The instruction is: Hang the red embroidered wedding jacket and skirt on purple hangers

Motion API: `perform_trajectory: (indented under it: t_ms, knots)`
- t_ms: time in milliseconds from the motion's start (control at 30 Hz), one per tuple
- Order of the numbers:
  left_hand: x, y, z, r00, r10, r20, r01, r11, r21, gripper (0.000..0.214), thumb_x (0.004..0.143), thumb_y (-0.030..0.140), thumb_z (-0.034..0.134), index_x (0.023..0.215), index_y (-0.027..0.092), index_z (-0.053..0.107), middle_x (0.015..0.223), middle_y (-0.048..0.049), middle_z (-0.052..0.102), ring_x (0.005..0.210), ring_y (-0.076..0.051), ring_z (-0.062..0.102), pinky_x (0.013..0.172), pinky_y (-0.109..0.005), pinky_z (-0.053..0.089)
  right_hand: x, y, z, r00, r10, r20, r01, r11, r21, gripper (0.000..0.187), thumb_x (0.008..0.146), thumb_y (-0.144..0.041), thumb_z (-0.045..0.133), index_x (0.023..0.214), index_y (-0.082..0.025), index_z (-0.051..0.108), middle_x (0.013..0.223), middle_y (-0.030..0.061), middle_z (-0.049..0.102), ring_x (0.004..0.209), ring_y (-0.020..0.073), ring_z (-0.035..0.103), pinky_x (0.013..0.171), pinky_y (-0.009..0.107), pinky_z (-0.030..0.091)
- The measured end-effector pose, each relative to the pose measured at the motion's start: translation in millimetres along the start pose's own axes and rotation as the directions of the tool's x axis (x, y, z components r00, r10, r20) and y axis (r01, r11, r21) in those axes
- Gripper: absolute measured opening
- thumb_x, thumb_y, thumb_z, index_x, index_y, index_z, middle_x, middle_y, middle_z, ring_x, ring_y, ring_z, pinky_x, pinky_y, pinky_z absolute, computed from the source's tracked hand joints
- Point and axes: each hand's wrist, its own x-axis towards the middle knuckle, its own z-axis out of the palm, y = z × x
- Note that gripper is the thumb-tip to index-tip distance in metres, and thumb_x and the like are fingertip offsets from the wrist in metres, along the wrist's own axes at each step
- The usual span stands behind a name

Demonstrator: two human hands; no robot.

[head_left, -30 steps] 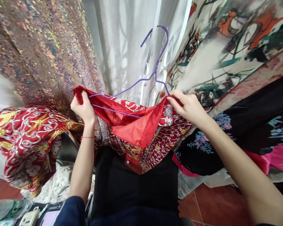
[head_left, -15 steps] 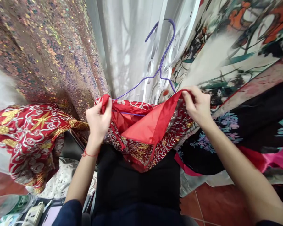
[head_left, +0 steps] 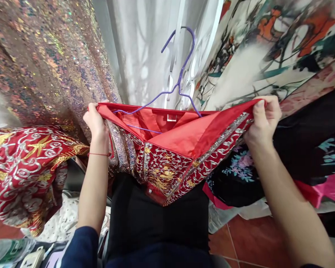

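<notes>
Between my hands a red embroidered skirt [head_left: 167, 163] is stretched wide at its waistband, with gold and silver patterns outside and a smooth red lining inside. My left hand [head_left: 94, 118] pinches the waistband's left end. The right end is gripped by my right hand [head_left: 264, 117], thumb toward me. A purple wire hanger [head_left: 171, 89] stands upright behind the front panel, its shoulders and lower bar partly inside the opening. Its hook overlaps a white openwork frame. A small white label [head_left: 172, 117] shows on the inner back waistband.
Left of me lies a red garment with gold trim [head_left: 39, 163], below a sequined cloth [head_left: 50, 59]. A painted-pattern cloth [head_left: 257, 56] and a black floral garment [head_left: 248, 175] are on the right. A plastic bottle [head_left: 11, 251] and a power strip [head_left: 33, 257] sit at lower left.
My hands have moved apart, pulling the waistband wider and straighter. More lining and the label now show. In view, the hanger has shifted slightly left.
</notes>
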Motion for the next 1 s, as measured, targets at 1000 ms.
perform_trajectory:
  t_ms: [1000]
  knots:
    - [-72,76,-29.2,0.663,0.280,0.695,-0.558,0.803,0.208,0.048,0.085,0.036,0.056,0.133,0.026,0.058,0.125,-0.0084,0.064,0.120,-0.026,0.057,0.111,-0.047,0.043,-76,-43,39,0.537,-0.360,0.763,0.765,0.588,-0.261,0.049,0.083,-0.030,0.065,0.131,-0.038,0.058,0.144,0.0116,0.055,0.129,0.0339,0.044,0.098,0.053,0.027]
